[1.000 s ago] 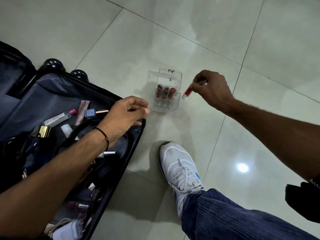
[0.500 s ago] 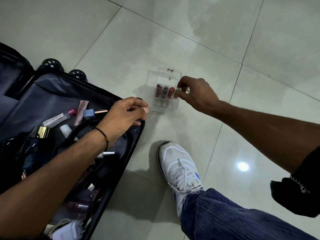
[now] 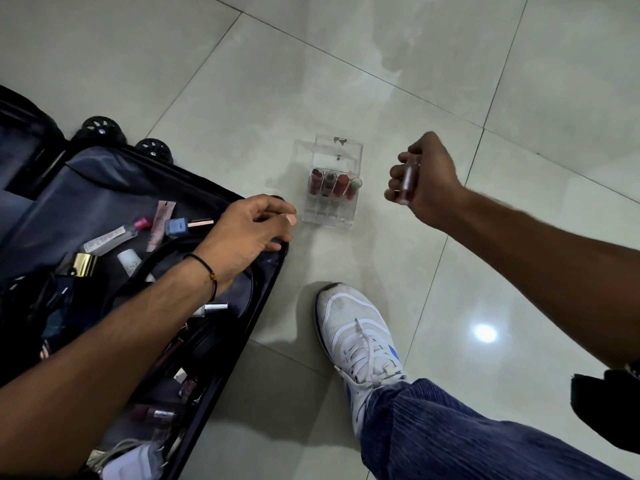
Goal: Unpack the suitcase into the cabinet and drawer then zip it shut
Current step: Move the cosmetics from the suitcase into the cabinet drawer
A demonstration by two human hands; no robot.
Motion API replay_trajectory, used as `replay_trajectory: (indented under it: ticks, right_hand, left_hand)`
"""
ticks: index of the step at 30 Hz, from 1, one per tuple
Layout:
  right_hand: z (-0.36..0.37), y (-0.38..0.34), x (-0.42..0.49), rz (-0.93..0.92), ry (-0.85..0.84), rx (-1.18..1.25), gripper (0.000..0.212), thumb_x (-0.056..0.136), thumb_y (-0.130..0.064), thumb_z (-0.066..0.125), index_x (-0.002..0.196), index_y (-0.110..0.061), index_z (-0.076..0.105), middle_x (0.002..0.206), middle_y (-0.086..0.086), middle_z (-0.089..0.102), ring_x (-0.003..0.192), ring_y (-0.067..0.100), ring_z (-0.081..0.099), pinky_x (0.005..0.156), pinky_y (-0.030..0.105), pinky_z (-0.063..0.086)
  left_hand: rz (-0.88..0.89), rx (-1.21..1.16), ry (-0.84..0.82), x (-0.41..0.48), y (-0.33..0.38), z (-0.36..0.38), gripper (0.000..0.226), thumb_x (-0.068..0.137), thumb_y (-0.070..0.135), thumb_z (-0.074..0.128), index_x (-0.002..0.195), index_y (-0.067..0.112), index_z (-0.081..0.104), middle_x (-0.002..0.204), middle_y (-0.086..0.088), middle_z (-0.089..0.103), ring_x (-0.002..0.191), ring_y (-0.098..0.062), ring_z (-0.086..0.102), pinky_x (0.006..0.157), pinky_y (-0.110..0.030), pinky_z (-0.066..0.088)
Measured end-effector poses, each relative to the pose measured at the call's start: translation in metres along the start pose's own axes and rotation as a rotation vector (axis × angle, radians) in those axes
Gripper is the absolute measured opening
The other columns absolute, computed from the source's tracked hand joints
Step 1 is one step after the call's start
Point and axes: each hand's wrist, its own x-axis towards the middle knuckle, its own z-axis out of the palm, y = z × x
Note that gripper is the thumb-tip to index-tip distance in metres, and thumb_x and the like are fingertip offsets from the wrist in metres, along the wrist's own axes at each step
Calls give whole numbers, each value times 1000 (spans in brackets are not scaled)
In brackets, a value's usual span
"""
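A black suitcase (image 3: pixel 104 188) lies open on the floor at the left, with several cosmetics such as a blue-capped bottle (image 3: pixel 176 226) and a gold case (image 3: pixel 83 265) loose inside. My left hand (image 3: pixel 249 230) rests on its near corner, fingers curled together, thumb against the forefinger. On the tiles just right of it stands a clear acrylic organizer (image 3: pixel 329 218) holding several lipsticks (image 3: pixel 334 185) upright in one row. My right hand (image 3: pixel 429 178) hovers to the organizer's right, apart from it, closed around a brownish tube (image 3: pixel 408 174).
My white sneaker (image 3: pixel 356 337) and blue trouser leg are planted on the tiles below the organizer. The suitcase wheels (image 3: pixel 100 126) point to the far left. Pale glossy floor tiles (image 3: pixel 381 64) stretch behind and to the right.
My right hand carried a red-tipped tube to the organizer, left it in the row, then drew back to the right with a brownish tube in its grip. The left hand stayed put.
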Motion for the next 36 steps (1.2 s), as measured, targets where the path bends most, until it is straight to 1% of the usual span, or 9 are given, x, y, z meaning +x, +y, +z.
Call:
replay_trajectory:
  ticks: [2, 4, 9, 14, 16, 19, 24, 30, 36]
  right_hand:
    - [3, -3, -2, 117, -26, 127, 9, 90, -6, 40, 87, -6, 48, 71, 10, 49, 55, 24, 48, 55, 32, 52]
    - [6, -1, -6, 130, -105, 61, 11, 96, 2, 41, 97, -2, 51, 85, 17, 58, 68, 29, 60, 63, 38, 60]
    - [14, 7, -8, -10, -333, -132, 11, 97, 1, 53, 98, -8, 58, 103, 15, 72, 78, 23, 72, 69, 30, 57]
    - [16, 13, -9, -186, -418, -98, 18, 94, 3, 61, 112, 2, 60, 84, 18, 70, 81, 40, 67, 93, 48, 56]
    - [18, 15, -9, -360, -362, -298, 22, 89, 2, 68, 110, 2, 65, 80, 15, 69, 77, 44, 66, 88, 48, 58]
    - [23, 20, -8, -611, -280, -665, 23, 84, -6, 73, 107, -9, 74, 80, 7, 74, 72, 32, 70, 67, 35, 58]
    - [36, 34, -8, -801, -361, -922, 24, 91, -8, 65, 114, -11, 73, 92, -5, 72, 80, 8, 66, 75, 24, 49]
    - [48, 45, 6, -1001, -368, -1296, 20, 92, -9, 61, 110, -7, 70, 103, 9, 64, 94, 29, 60, 80, 37, 47]
    - [48, 56, 10, -1129, -365, -1424, 16, 92, -4, 62, 107, -4, 66, 103, 13, 59, 94, 34, 52, 78, 46, 47]
  left_hand:
    - [-6, 1, 2, 1, 0, 0, 19, 93, 16, 64, 110, 8, 66, 112, -20, 68, 86, -15, 68, 83, -30, 54]
    - [-11, 4, 0, 1, 0, 0, 18, 94, 16, 63, 110, 9, 67, 112, -18, 68, 86, -14, 68, 84, -31, 55]
    - [-8, 1, 4, 1, -1, -2, 17, 94, 16, 63, 109, 10, 67, 112, -16, 69, 83, -12, 69, 81, -29, 54]
    - [-11, -6, 7, -1, -1, -4, 17, 94, 15, 63, 109, 9, 67, 110, -16, 70, 81, -10, 68, 78, -26, 53]
    - [-13, -10, 8, -2, 0, -5, 18, 94, 15, 63, 110, 9, 67, 110, -15, 70, 81, -10, 68, 76, -25, 53]
    - [-11, -17, 17, -3, 1, -7, 17, 94, 14, 61, 110, 8, 67, 108, -14, 71, 82, -12, 68, 78, -26, 53]
    - [-17, -33, 30, -4, 1, -9, 15, 94, 14, 61, 107, 11, 67, 103, -9, 72, 82, -12, 68, 77, -26, 53]
    - [-20, -37, 38, -4, -2, -12, 12, 95, 15, 61, 104, 14, 67, 98, -5, 73, 79, -9, 67, 77, -26, 53]
    - [-23, -38, 37, -5, -5, -13, 13, 95, 15, 60, 106, 12, 68, 96, -5, 72, 80, -10, 67, 75, -24, 53]
